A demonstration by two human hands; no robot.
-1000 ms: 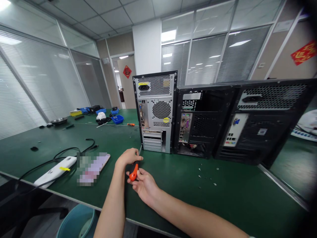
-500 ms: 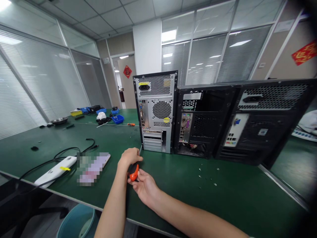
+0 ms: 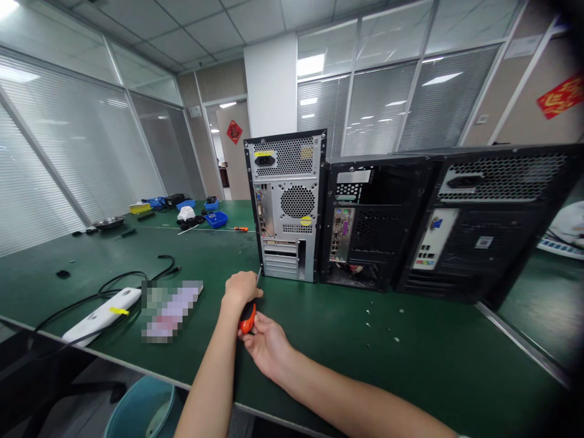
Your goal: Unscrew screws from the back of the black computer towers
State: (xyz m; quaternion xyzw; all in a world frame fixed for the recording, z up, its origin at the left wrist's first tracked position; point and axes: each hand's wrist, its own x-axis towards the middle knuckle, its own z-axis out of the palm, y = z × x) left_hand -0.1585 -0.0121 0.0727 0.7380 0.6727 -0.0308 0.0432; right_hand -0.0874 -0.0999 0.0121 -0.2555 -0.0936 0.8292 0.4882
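Note:
An orange and black screwdriver [image 3: 247, 319] is between my two hands, its thin shaft reaching up to the lower left corner of a silver-backed computer tower [image 3: 292, 228]. My left hand [image 3: 241, 288] is closed around the front of the handle, close to the shaft. Lower down, my right hand [image 3: 268, 345] grips the rear end of the handle with the fingertips. The tower stands upright with its back panel of ports, fan grille and slot covers facing me. Where the tip meets the case is too small to make out.
Two black computer towers [image 3: 365, 231] stand to the right, with small screws [image 3: 396, 339] lying in front. On the left are a phone [image 3: 176, 310], a white power strip [image 3: 107, 313] and black cables. Blue trays [image 3: 216, 219] and another screwdriver [image 3: 241, 229] lie farther back.
The screwdriver handle has turned a little, showing more black and less orange. My left hand has shifted slightly right around it; the right hand stays nearly in place.

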